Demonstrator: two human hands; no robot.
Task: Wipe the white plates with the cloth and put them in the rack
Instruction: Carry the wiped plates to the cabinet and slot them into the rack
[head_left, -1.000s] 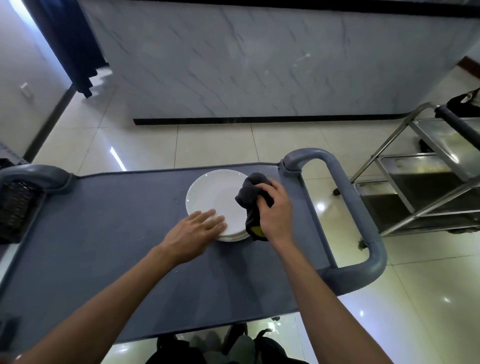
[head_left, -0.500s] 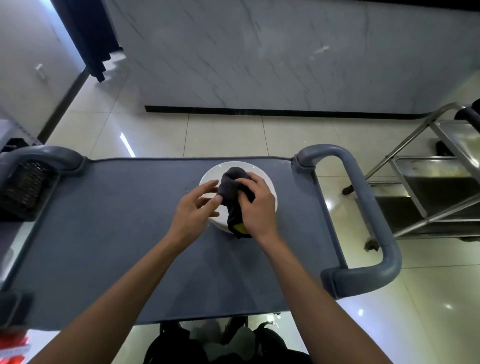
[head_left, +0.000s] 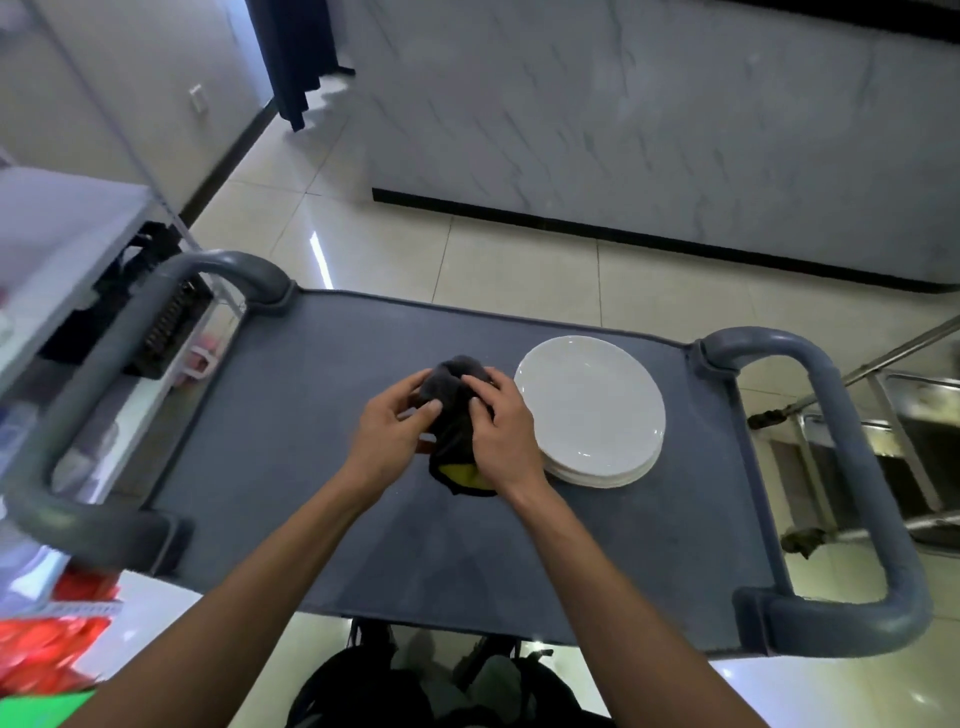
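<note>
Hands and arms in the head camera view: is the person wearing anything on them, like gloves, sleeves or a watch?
Nothing shows on them. The left hand and right hand are bare, with no gloves or rings visible. Both forearms are uncovered to the frame's edge: no sleeves, watch or wristband in view.

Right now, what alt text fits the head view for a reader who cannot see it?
Both hands, left hand and right hand, grip a bunched dark cloth above a grey cart top, just left of a stack of white plates.
</note>
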